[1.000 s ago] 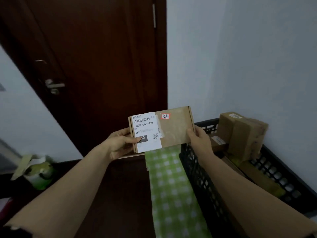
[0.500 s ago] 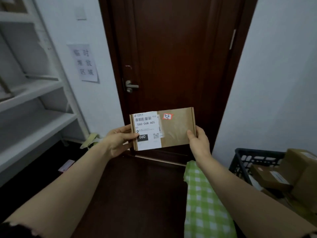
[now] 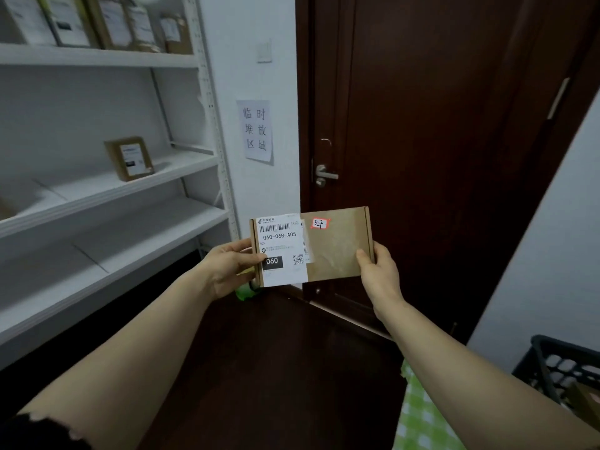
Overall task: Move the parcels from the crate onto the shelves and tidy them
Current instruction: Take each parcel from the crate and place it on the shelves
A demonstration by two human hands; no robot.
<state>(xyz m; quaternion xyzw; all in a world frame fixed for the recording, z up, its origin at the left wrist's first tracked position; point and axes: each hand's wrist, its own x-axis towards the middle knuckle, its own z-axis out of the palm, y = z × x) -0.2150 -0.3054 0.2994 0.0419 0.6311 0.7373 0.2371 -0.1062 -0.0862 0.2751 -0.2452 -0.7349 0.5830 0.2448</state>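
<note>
Head camera view: two hands hold a flat brown cardboard parcel (image 3: 334,251) upright in front of a dark door (image 3: 422,125). The left hand (image 3: 232,267) grips its left end, thumb on the white shipping label (image 3: 281,245). The right hand (image 3: 378,274) grips its right end, thumb on the front. A small red sticker (image 3: 320,223) sits near the parcel's top edge. Left of the held parcel stand white shelves (image 3: 107,193). One small labelled box (image 3: 130,158) stands alone on the middle shelf, and a row of upright parcels (image 3: 107,21) stands on the top shelf. Below and right of the right hand, a black crate (image 3: 558,362) shows a corner of brown cardboard inside.
</note>
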